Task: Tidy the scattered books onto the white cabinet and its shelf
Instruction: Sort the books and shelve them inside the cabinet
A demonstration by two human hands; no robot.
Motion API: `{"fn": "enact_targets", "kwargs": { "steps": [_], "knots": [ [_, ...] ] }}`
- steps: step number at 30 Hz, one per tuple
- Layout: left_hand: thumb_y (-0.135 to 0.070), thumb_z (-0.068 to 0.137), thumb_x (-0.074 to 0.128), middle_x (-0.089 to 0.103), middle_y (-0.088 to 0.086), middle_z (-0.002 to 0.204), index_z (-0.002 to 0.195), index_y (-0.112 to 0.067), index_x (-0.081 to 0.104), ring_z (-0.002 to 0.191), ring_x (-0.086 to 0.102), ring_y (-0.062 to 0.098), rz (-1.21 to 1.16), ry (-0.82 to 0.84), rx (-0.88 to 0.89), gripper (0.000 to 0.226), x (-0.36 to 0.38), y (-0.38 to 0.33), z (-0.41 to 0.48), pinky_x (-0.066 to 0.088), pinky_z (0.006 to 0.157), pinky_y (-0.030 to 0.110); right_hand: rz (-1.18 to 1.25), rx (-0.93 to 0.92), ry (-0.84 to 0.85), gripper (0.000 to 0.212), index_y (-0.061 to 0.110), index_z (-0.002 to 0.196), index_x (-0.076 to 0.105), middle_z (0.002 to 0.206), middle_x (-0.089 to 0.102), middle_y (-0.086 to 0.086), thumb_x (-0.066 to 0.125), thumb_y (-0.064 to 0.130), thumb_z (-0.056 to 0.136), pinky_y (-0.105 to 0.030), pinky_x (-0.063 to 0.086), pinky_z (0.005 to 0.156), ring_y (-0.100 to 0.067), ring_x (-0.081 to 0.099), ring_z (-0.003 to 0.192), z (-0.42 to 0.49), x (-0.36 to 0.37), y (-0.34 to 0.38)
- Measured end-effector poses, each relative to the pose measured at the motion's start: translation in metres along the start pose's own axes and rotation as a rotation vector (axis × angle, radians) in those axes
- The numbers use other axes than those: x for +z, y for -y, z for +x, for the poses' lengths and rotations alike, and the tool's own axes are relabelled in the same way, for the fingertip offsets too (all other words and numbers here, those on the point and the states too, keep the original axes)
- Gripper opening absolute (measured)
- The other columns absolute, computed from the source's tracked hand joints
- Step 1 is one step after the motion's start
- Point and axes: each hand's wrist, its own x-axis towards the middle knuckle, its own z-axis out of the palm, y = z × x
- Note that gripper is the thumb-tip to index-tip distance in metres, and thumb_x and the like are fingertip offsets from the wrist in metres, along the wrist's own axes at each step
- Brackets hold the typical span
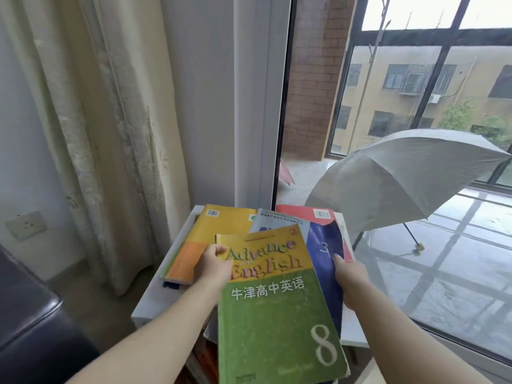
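A pale patterned curtain (pixel 91 120) is hung at far left; a wall socket (pixel 26 225) is mounted left of it. An open grey umbrella (pixel 410 173) is set on the tiled balcony floor (pixel 457 261) at right.

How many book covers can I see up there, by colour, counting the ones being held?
yellow-orange book: 1
grey book: 1
red book: 1
blue book: 1
green book: 1
Total: 5

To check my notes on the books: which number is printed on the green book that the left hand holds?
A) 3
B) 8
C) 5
B: the green book in the left hand shows a large white 8; the 3 is on the blue book.
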Motion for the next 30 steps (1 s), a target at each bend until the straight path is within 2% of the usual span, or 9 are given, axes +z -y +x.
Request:
{"fn": "enact_targets", "kwargs": {
  "steps": [5, 8, 11, 14, 17, 19, 22, 26, 30],
  "knots": [
    [-0.006, 0.092, 0.054, 0.054, -0.003, 0.101, 0.11, -0.024, 0.056, 0.062, 0.044, 0.0, -0.089, -0.075, 0.185, 0.025, 0.003, -0.02, 0.001, 0.033, 0.044, 0.011, 0.071, 0.015, 0.054, 0.04, 0.0, 0.122, 0.053, 0.108, 0.061, -0.018, 0.043, 0.031, 0.098, -0.041, 0.051, 0.083, -0.036, 0.059, 0.097, 0.0, -0.005, -0.003],
    [-0.006, 0.094, 0.05, 0.056, 0.001, 0.104, 0.119, -0.028, 0.054, 0.063, 0.045, 0.001, -0.167, 0.005, 0.221, 0.034, 0.011, -0.029, 0.004, 0.036, 0.047, 0.014, 0.198, 0.037, 0.159, 0.034, 0.005, 0.105, 0.056, 0.087, 0.064, -0.013, 0.039, 0.035, 0.1, -0.034, 0.049, 0.064, -0.029, 0.061, 0.078, -0.011, -0.006, 0.003],
    [-0.004, 0.095, 0.047, 0.053, 0.0, 0.106, 0.127, -0.031, 0.049, 0.067, 0.048, 0.0, -0.228, 0.091, 0.203, 0.042, 0.021, -0.031, 0.004, 0.038, 0.053, 0.016, 0.179, -0.059, 0.284, 0.031, 0.011, 0.101, 0.062, 0.091, 0.072, -0.012, 0.056, 0.039, 0.091, -0.036, 0.056, 0.068, -0.027, 0.069, 0.082, -0.024, -0.003, 0.005],
    [-0.002, 0.095, 0.046, 0.055, 0.0, 0.121, 0.124, -0.046, 0.05, 0.089, 0.056, 0.006, -0.236, 0.19, 0.287, 0.053, 0.026, -0.03, 0.001, 0.049, 0.072, 0.021, 0.136, -0.218, 0.316, 0.025, 0.01, 0.106, 0.062, 0.091, 0.072, -0.008, 0.069, 0.009, 0.082, -0.032, 0.057, 0.064, -0.021, 0.071, 0.078, -0.038, -0.001, 0.001],
    [-0.011, 0.092, 0.054, 0.039, 0.009, 0.14, 0.13, -0.052, 0.041, 0.131, 0.034, 0.025, -0.047, 0.161, 0.358, 0.058, 0.015, -0.029, 0.0, 0.034, 0.106, 0.034, 0.243, -0.326, 0.334, 0.03, 0.009, 0.106, 0.061, 0.093, 0.072, -0.012, 0.069, 0.0, 0.079, -0.042, 0.059, 0.072, -0.028, 0.071, 0.081, -0.051, -0.005, 0.005],
    [-0.027, 0.079, 0.073, 0.025, 0.009, 0.148, 0.144, -0.04, 0.021, 0.138, 0.023, 0.027, -0.036, 0.156, 0.343, 0.085, -0.001, -0.021, 0.003, 0.026, 0.113, 0.043, 0.326, -0.4, 0.418, 0.028, 0.012, 0.101, 0.061, 0.093, 0.073, -0.015, 0.067, -0.004, 0.079, -0.046, 0.059, 0.072, -0.032, 0.071, 0.081, -0.059, -0.011, 0.014],
    [-0.04, 0.047, 0.09, 0.044, 0.005, 0.139, 0.143, -0.043, 0.008, 0.123, 0.051, 0.029, -0.417, 0.414, 0.096, 0.126, -0.027, -0.012, -0.001, 0.046, 0.097, 0.051, 0.349, -0.463, 0.548, 0.028, 0.012, 0.102, 0.06, 0.091, 0.073, -0.015, 0.066, -0.003, 0.079, -0.04, 0.06, 0.066, -0.033, 0.071, 0.078, -0.073, -0.019, 0.03],
    [-0.004, 0.074, 0.07, 0.067, 0.017, 0.114, 0.115, -0.008, 0.058, 0.087, 0.071, 0.022, -0.58, 0.525, 0.148, 0.043, -0.054, -0.012, -0.025, 0.059, 0.071, 0.033, 0.309, -0.517, 0.551, 0.031, 0.01, 0.106, 0.058, 0.093, 0.072, -0.017, 0.069, 0.004, 0.079, -0.041, 0.059, 0.067, -0.034, 0.071, 0.08, -0.09, -0.023, 0.043],
    [0.005, 0.077, 0.065, 0.073, 0.012, 0.094, 0.101, -0.004, 0.065, 0.079, 0.072, 0.022, -0.659, 0.507, 0.199, 0.026, -0.071, -0.011, -0.045, 0.06, 0.066, 0.033, 0.324, -0.498, 0.517, 0.026, 0.009, 0.103, 0.058, 0.092, 0.073, -0.016, 0.069, 0.004, 0.08, -0.036, 0.059, 0.063, -0.03, 0.072, 0.079, -0.105, -0.024, 0.036]
  ]
}}
